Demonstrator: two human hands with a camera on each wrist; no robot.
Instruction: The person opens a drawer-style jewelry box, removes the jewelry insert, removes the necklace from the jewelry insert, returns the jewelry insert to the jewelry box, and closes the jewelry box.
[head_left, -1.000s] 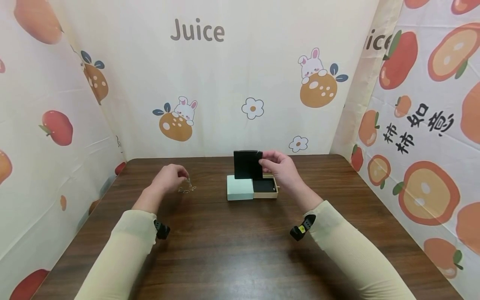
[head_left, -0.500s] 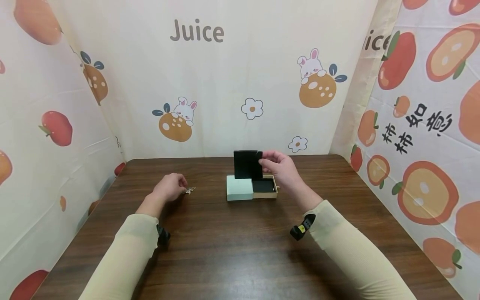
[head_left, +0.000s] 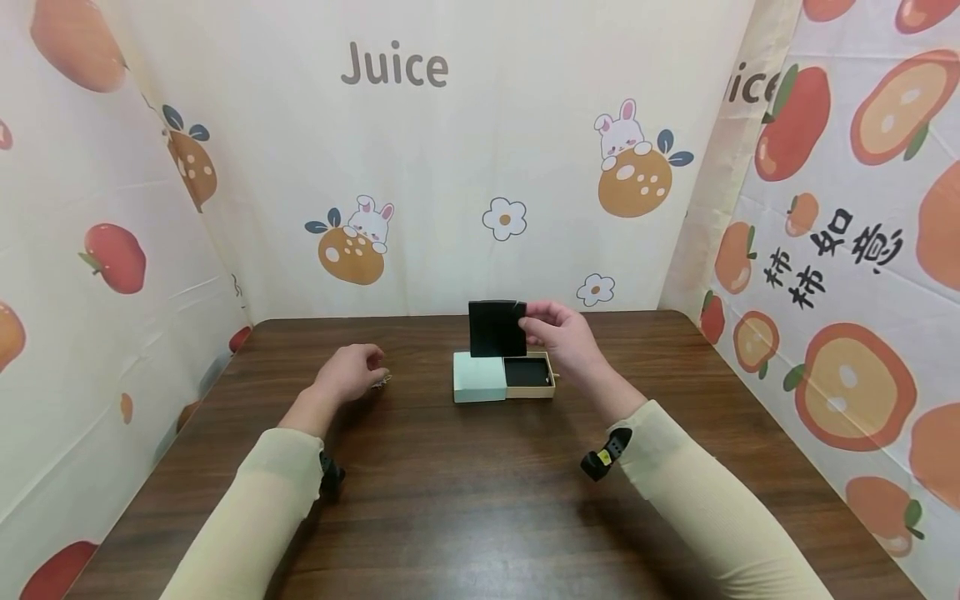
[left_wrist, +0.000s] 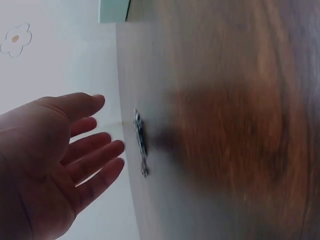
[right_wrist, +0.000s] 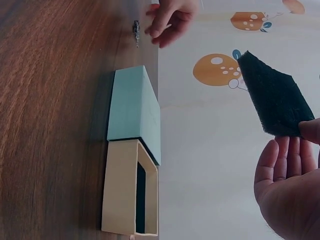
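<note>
My left hand hovers just above a small heap of thin metal chain, which looks like a necklace or bracelet. In the left wrist view its fingers are spread and apart from the chain, holding nothing. My right hand pinches a black square pad at its edge between thumb and fingers, keeping it upright. Below and behind that pad lies a mint-green box sleeve, with its cream drawer pulled out to the right. A black lining shows inside the drawer.
The brown wooden table carries everything. Printed fabric hangs behind it as a back curtain and along both sides. A black wrist camera is strapped to the right sleeve, another to the left.
My left hand has lowered the dangling chain onto the table and let go; the chain now lies in a heap and the fingers have come apart. The right hand and black pad have stayed put.
</note>
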